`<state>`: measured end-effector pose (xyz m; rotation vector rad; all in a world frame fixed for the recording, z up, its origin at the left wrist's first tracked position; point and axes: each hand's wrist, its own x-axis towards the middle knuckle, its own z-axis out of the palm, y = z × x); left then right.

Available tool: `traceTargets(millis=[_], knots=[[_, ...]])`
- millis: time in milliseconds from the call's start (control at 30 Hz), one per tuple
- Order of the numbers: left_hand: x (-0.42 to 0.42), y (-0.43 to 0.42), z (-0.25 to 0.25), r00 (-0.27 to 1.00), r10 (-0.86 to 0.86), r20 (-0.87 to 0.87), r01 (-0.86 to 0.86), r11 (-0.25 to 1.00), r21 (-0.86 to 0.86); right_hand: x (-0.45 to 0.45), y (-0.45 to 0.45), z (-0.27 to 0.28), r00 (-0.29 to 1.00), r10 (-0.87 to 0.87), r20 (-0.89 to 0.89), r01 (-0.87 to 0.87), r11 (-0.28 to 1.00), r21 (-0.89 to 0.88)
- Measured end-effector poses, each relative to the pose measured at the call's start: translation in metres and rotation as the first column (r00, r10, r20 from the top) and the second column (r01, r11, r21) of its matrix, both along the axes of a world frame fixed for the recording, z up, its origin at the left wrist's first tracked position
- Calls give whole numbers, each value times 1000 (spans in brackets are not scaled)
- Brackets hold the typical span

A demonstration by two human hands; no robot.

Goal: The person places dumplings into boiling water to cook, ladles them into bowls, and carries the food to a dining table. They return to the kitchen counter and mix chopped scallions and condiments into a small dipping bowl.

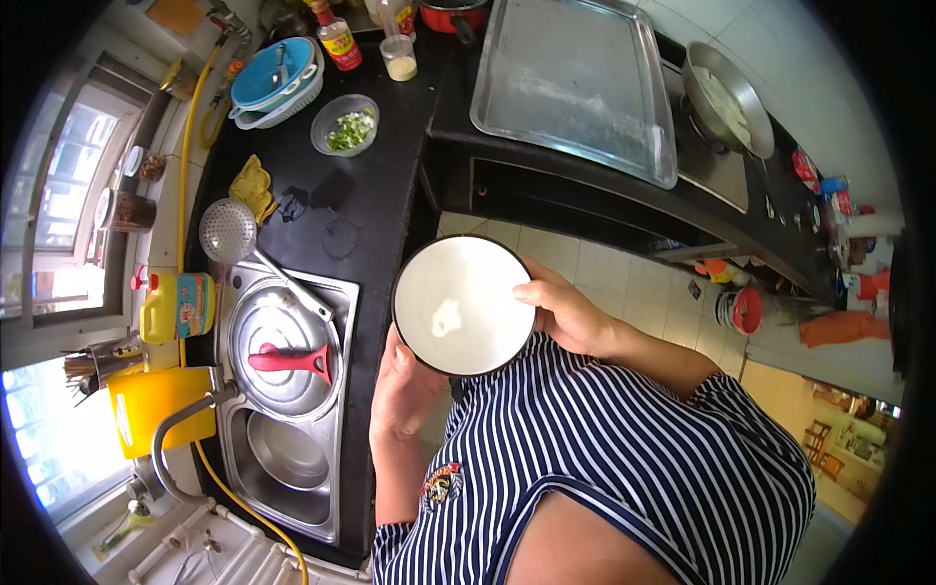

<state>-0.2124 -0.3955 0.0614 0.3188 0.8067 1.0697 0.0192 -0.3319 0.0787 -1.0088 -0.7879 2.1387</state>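
A white bowl (pixel 478 312) with a dark rim is held up in front of the striped shirt, its inside facing the camera; a pale bright patch shows inside it. My right hand (pixel 570 307) grips the bowl's right side, thumb over the rim. On the lower left side, my left hand (pixel 402 385) holds the bowl from beneath, its fingers partly hidden behind it. Left of the bowl is the dark counter (pixel 366 219).
A sink (pixel 336 487) holds a lid (pixel 283 327) with a red peeler, and a skimmer (pixel 229 231) lies across its edge. Chopped greens fill a clear bowl (pixel 346 127). A large metal tray (pixel 575 88) and a pan (pixel 726 97) stand at the back.
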Motion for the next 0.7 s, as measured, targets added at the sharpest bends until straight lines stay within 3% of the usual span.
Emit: traceTargets(millis=[200,333,500,700], knots=[[-3,8,-16,996,-66,62,67,998,-20,1,-2,0,999,-42,-8,42,999,34],[15,19,-37,991,-103,88,104,995,-3,20,-9,-10,978,-190,-86,191,981,11],[64,45,-15,972,-235,-26,234,972,-14,65,-14,-19,963,-245,-107,242,969,-45],[110,61,-7,952,-299,-67,300,954,4,104,-22,-16,936,-328,-127,333,942,25]])
